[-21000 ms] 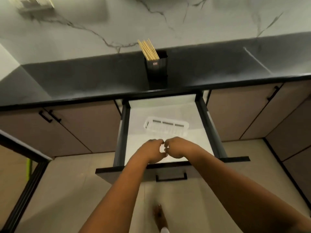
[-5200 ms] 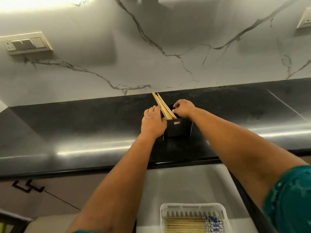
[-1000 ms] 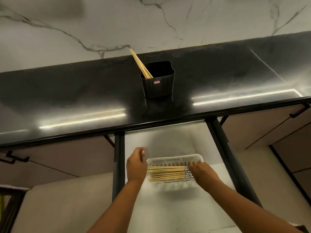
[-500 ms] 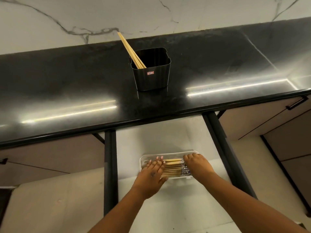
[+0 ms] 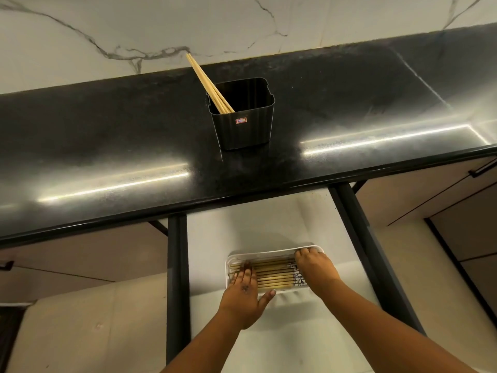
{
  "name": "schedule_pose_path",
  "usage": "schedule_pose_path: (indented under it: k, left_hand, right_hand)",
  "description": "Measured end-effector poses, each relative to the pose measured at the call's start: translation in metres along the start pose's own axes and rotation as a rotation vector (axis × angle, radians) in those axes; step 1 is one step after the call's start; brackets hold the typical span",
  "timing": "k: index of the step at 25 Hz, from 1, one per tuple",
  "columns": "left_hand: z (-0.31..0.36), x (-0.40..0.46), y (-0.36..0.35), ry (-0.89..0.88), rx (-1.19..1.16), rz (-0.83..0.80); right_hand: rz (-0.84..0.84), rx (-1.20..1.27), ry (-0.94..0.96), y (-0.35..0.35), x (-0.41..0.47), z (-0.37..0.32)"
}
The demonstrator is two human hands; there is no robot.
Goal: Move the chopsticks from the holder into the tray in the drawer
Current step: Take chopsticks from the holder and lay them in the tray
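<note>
A black square holder stands on the dark counter, with a few wooden chopsticks leaning out to its upper left. Below, the open drawer holds a white plastic tray with several chopsticks lying side by side, patterned ends to the right. My left hand lies flat, fingers spread, over the left ends of those chopsticks. My right hand rests on the tray's right end, fingers curled over the patterned tips; neither hand lifts anything.
The black counter overhangs the back of the drawer. Dark drawer rails run on both sides. Brown cabinet fronts with black handles flank the drawer. A marble wall rises behind the counter.
My left hand has slid onto the left ends of the chopsticks in the tray. My right hand stays at the tray's right end. The view has shifted slightly.
</note>
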State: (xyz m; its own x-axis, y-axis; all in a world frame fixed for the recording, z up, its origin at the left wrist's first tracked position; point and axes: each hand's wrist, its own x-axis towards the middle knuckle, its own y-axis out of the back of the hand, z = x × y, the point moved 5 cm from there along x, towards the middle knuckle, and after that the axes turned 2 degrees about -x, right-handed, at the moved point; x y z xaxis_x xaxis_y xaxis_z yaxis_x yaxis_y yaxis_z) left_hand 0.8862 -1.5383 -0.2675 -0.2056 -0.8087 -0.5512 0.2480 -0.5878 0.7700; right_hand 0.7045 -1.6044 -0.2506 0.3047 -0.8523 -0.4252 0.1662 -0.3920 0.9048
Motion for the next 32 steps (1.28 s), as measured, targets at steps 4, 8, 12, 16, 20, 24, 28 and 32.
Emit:
schedule_pose_path:
  k: [4, 8, 12, 16, 20, 24, 28, 32]
  left_hand:
    - [0.0, 0.005, 0.001, 0.05, 0.021, -0.079]
    - [-0.002, 0.012, -0.005, 0.079, 0.034, -0.092]
    - [-0.001, 0.011, -0.006, 0.087, 0.028, -0.109]
    - [0.007, -0.006, 0.028, -0.086, -0.282, 0.302]
    - [-0.023, -0.03, 0.052, 0.212, -0.79, 0.725]
    - [-0.043, -0.015, 0.013, 0.764, -1.577, 0.275]
    - [-0.037, -0.016, 0.021, 0.718, -1.362, 0.265]
    - [-0.035, -0.019, 0.028, 0.701, -1.256, 0.273]
  right_hand:
    - [-0.051, 0.298, -0.082, -0.005, -0.014, -0.012]
    - [-0.24, 0.31, -0.116, -0.023, -0.027, -0.02]
    - [-0.28, 0.286, -0.1, -0.026, -0.024, -0.019]
    - [0.145, 0.537, -0.151, -0.006, -0.034, -0.002]
    - [0.532, 1.019, -0.629, -0.004, -0.055, 0.052]
    - [0.044, 1.698, -0.893, -0.026, -0.047, 0.047]
    - [0.029, 1.74, -0.883, -0.03, -0.043, 0.045]
    - [0.023, 1.694, -0.862, -0.031, -0.04, 0.047]
